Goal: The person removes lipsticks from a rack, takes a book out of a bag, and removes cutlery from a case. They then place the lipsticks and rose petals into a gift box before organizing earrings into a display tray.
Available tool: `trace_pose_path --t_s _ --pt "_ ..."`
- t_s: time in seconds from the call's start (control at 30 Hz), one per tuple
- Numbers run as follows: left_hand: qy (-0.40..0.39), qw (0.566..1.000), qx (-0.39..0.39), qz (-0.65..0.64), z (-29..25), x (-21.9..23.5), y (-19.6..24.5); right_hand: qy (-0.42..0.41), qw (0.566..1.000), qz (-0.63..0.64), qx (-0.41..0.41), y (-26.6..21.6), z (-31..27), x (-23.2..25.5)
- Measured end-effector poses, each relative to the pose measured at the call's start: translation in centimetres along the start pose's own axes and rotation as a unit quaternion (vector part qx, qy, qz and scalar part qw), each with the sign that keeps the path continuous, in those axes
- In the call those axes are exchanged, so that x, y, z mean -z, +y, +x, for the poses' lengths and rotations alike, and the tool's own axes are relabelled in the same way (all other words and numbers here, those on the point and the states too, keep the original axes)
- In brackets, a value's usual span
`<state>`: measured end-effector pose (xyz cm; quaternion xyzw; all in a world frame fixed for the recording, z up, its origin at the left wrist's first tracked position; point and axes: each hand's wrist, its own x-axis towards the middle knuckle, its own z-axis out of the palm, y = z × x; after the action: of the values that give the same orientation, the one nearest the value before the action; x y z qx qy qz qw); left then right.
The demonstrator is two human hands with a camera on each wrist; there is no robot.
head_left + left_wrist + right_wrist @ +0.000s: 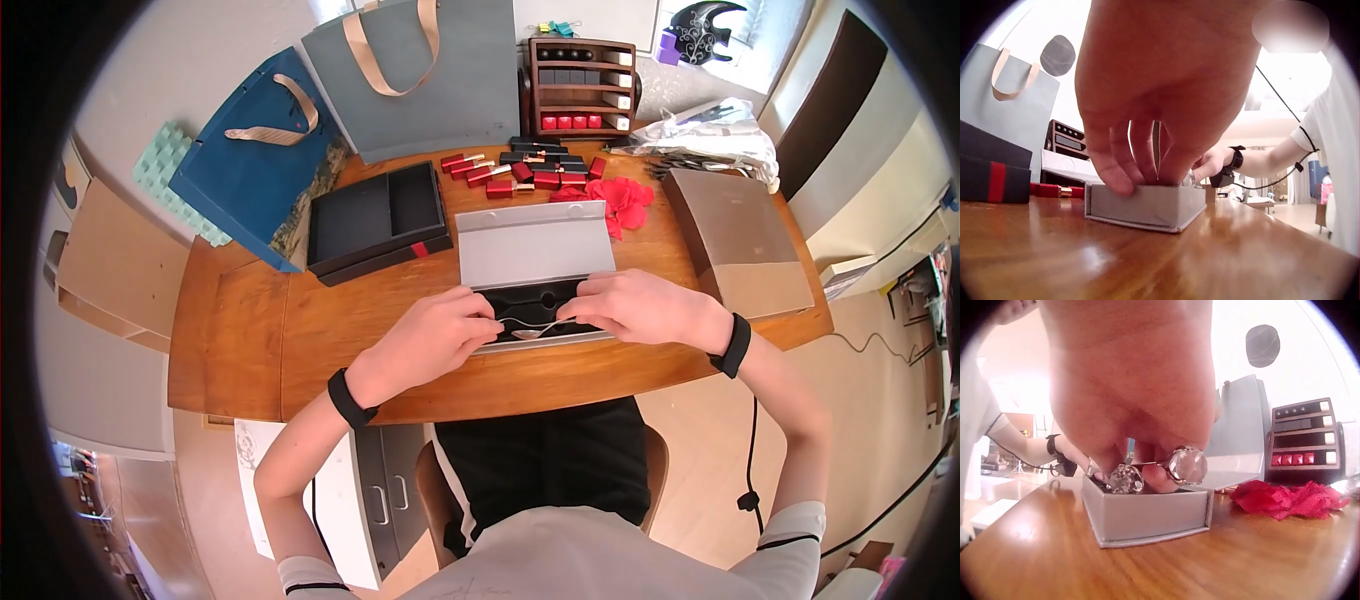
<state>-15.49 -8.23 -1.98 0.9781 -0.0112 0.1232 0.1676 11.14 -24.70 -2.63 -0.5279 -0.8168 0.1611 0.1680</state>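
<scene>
A grey gift box (535,245) lies open in front of me, its lid tipped back and a black shaped insert (520,303) inside. My right hand (640,305) pinches the slim handle of a silver spoon (527,334), whose bowl hangs over the box's front part. From the left, my left hand (425,335) pinches the end of a thin, curved silver utensil at the box's left side. In the right wrist view, two large faceted crystal ends (1188,465) show by the right fingertips above the box wall. The left palm hides its fingertips' grip in the left wrist view.
Behind the box lie several red and black lipsticks (545,180) and red fabric petals (618,203). A black box (375,220) stands left, a brown box (740,240) right. Paper bags (420,90) and a small drawer rack (583,88) line the back.
</scene>
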Motion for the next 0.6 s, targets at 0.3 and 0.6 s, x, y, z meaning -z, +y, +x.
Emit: trace_pose_path --t_s 0.3,0.6 --pt "0.043 0.999 0.022 0.009 0.7 -1.3 0.4 -0.036 0.993 0.116 0.006 2.2 0.8 0.1" --pt "0.031 0.998 0.041 -0.029 0.7 -1.1 0.1 -0.048 0.978 0.193 -0.058 1.9 1.0 0.2"
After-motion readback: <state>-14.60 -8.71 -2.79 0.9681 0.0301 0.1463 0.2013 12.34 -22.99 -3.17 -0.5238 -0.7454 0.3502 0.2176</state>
